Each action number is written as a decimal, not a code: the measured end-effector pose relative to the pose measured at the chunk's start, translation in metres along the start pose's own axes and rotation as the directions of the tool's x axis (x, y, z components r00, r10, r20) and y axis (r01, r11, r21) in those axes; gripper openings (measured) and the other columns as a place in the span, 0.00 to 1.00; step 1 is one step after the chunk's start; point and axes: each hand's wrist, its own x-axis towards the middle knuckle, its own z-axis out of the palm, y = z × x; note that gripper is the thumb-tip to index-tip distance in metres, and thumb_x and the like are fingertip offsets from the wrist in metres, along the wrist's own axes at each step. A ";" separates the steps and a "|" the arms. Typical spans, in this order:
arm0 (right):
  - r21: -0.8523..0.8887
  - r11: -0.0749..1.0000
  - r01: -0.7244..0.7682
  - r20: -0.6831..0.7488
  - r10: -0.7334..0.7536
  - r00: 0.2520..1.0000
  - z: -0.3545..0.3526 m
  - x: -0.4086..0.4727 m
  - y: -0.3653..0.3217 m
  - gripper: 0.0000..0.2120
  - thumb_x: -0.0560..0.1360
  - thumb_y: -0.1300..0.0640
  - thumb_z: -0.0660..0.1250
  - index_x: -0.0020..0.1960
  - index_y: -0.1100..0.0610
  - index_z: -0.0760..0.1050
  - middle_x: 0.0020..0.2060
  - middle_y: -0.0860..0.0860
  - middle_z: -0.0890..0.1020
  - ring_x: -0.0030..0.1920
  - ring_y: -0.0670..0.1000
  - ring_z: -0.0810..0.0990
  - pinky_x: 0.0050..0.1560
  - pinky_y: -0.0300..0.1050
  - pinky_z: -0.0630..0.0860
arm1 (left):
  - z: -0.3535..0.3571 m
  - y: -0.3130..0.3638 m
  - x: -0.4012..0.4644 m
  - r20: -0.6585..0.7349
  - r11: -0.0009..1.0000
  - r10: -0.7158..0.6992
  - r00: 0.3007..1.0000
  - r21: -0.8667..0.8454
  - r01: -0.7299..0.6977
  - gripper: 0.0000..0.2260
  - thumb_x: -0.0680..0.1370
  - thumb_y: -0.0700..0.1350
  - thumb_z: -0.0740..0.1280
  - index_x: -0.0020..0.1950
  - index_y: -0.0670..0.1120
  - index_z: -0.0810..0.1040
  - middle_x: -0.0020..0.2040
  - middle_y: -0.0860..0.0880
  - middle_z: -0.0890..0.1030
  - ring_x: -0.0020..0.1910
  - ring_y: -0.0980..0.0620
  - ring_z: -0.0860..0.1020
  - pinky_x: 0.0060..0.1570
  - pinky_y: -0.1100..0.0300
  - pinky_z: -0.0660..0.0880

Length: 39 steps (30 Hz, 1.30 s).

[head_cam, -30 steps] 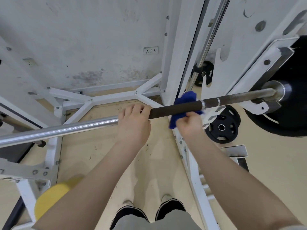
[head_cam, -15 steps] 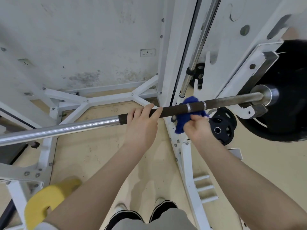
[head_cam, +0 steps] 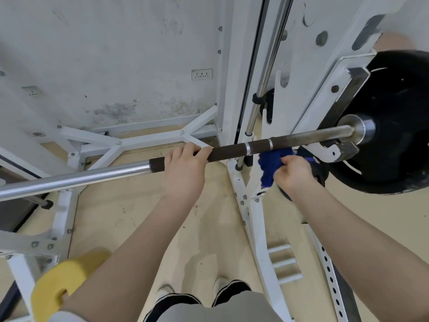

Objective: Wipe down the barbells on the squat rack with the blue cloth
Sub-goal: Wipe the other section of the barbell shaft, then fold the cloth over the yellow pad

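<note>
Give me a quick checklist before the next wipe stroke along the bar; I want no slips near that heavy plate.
1. Left hand steadying the bar: ok, fingers curl over the dark knurled part.
2. Right hand holding the blue cloth: ok, the cloth is bunched in its fingers.
3. Cloth wrapped around the bar: not ok, it sits just under the bar, and contact cannot be told.
4. Bar seated in the rack hook: ok, it rests there on the right.
5. Black plate secured by a collar: cannot tell.
6. Feet placed clear of the rack base: ok.
</note>
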 end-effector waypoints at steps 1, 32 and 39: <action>0.035 0.999 -0.017 0.062 0.015 0.998 0.001 -0.004 0.004 0.11 0.78 0.71 0.51 0.44 0.61 0.70 0.60 0.66 0.73 0.65 0.61 0.70 0.46 0.42 0.73 | 0.000 0.001 -0.001 0.003 1.000 -0.007 1.000 -0.001 0.007 0.18 0.64 0.31 0.73 0.51 0.46 0.81 0.40 0.45 0.79 0.38 0.41 0.76 0.43 0.49 0.73; -0.614 0.352 0.706 0.771 0.456 0.444 0.150 -0.165 0.245 0.09 0.77 0.59 0.61 0.53 0.46 0.71 0.48 0.56 0.80 0.44 0.54 0.79 0.44 0.53 0.78 | -0.083 -0.223 -0.259 0.533 0.409 -0.517 0.669 -0.533 0.741 0.05 0.76 0.44 0.66 0.45 0.42 0.77 0.38 0.49 0.79 0.36 0.53 0.75 0.38 0.64 0.71; -0.331 -0.075 0.941 0.797 0.511 0.321 0.199 -0.226 0.366 0.15 0.77 0.63 0.60 0.63 0.53 0.70 0.41 0.46 0.76 0.45 0.49 0.76 0.46 0.38 0.69 | -0.111 -0.332 -0.354 0.527 0.273 -0.610 0.591 -0.561 0.781 0.11 0.79 0.47 0.61 0.37 0.49 0.69 0.32 0.52 0.71 0.32 0.54 0.70 0.36 0.58 0.70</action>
